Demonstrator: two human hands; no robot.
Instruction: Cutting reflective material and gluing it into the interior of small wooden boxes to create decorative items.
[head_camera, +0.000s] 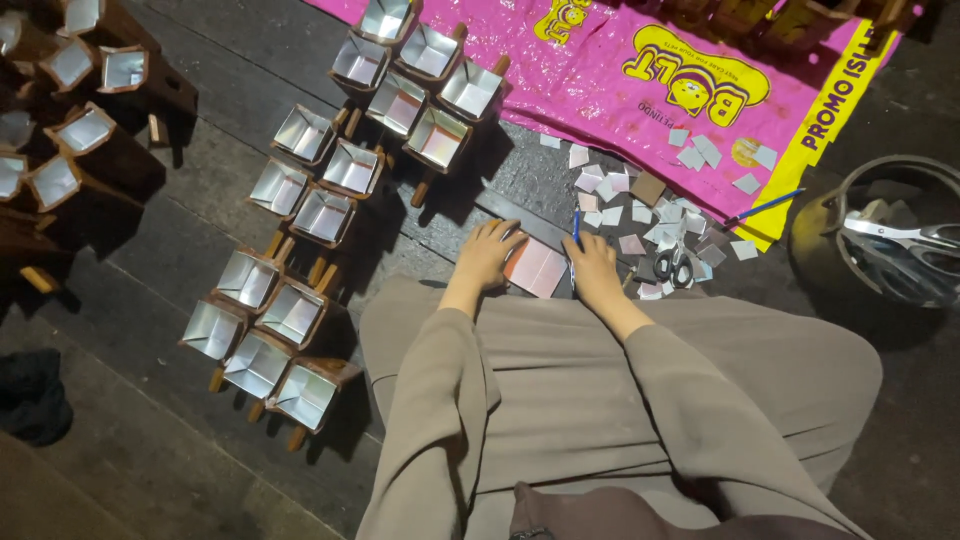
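A pale pink square of card (537, 266) lies on the dark wooden floor just beyond my knees. My left hand (489, 252) presses flat on its left edge. My right hand (592, 262) rests at its right edge and grips a blue pen (576, 228) that points away from me. Small black-handled scissors (673, 266) lie just right of my right hand, among several small cut paper squares (640, 210).
Several small wooden boxes with silvery linings (325, 215) stand in rows to the left and far left. A pink and yellow plastic sack (640, 80) is spread at the top. A second blue pen (765, 207) lies on it. A round metal pot (890, 240) with large scissors stands at right.
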